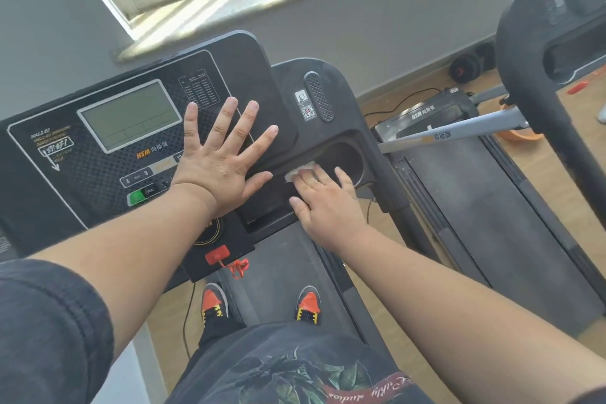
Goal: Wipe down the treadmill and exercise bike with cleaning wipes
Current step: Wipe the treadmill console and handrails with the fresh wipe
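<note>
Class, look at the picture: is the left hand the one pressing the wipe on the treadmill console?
No: the right hand presses the white wipe; the left hand lies flat and bare.

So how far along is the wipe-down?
Nothing can be confirmed as finished. In hand: the right hand presses a wipe on the treadmill console beside the cup holder, the left hand flat on the panel. Left: at least the treadmill belt; no exercise bike is clearly identifiable.
</note>
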